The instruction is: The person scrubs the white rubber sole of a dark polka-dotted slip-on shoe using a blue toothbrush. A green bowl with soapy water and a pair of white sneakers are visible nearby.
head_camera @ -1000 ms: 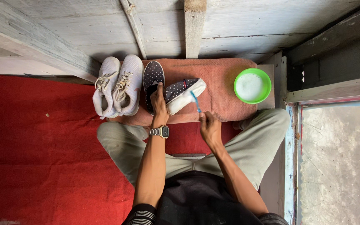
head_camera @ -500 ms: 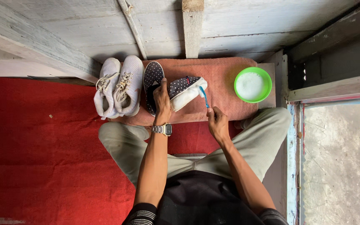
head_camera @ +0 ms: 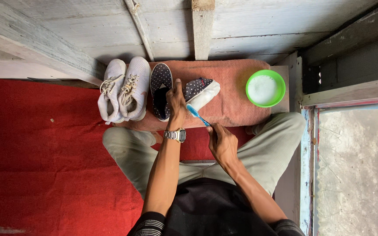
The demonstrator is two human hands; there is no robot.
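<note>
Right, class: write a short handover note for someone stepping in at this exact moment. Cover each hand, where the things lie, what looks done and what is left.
Left hand: grip on the dark polka-dot slip-on shoe with a white sole, tipped on its side on the salmon-coloured towel.
Right hand: holds the blue plastic toothbrush, bristles just below the shoe's sole.
Its matching dotted shoe lies flat beside it; the pair of white lace-up sneakers sits at the towel's left edge.
Green round bowl of white liquid is on the right.
Done: cannot tell how much is scrubbed.
Left: probably the sole, then the other shoes.
</note>
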